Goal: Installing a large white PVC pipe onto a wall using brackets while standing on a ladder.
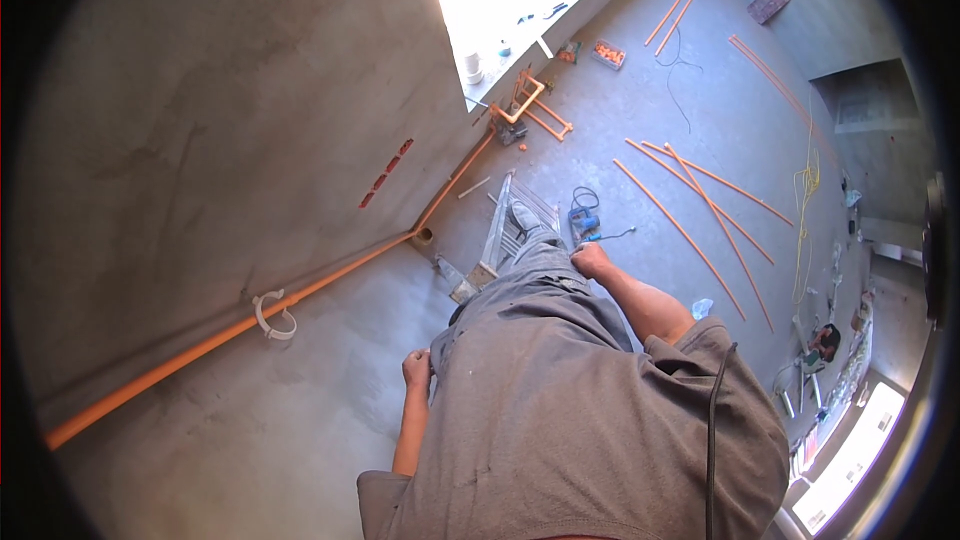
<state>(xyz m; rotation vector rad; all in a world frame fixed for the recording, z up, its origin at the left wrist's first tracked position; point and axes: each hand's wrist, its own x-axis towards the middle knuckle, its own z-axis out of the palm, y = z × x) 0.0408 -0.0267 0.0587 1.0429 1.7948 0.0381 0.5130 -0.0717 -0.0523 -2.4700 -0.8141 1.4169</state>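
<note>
I look down past my grey-brown shirt and grey trousers to a metal ladder with my shoe on it. My left hand is closed against the left side of my trousers; what it holds, if anything, is hidden. My right hand is closed beside my right thigh, its contents unclear, above a blue power tool with a cord on the floor.
An orange pipe runs along the left wall, with a white ring bracket. Orange pipes lie across the floor. A pipe assembly, a box of orange fittings and a yellow cable are farther off.
</note>
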